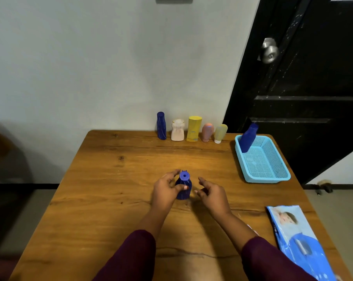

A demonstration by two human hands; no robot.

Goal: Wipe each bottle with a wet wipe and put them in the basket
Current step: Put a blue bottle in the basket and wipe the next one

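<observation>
Left hand grips the dark-blue bottle, hiding its left side; right hand beside it, fingers loosely curled, holding nothing; wet-wipe pack cut off by the frame edge

**Plum sleeves over bare forearms**

The person wears a long-sleeved top in a dark plum, close to maroon. The left sleeve and the right sleeve are of plain, matte cloth with soft folds. Each is wide at the bottom edge of the view and narrows to a rounded hem partway along the forearm. Beyond the hems the forearms and wrists are bare. The left hand shows a pale thumbnail; the right hand shows a pale, slightly blurred nail at a fingertip.
</observation>
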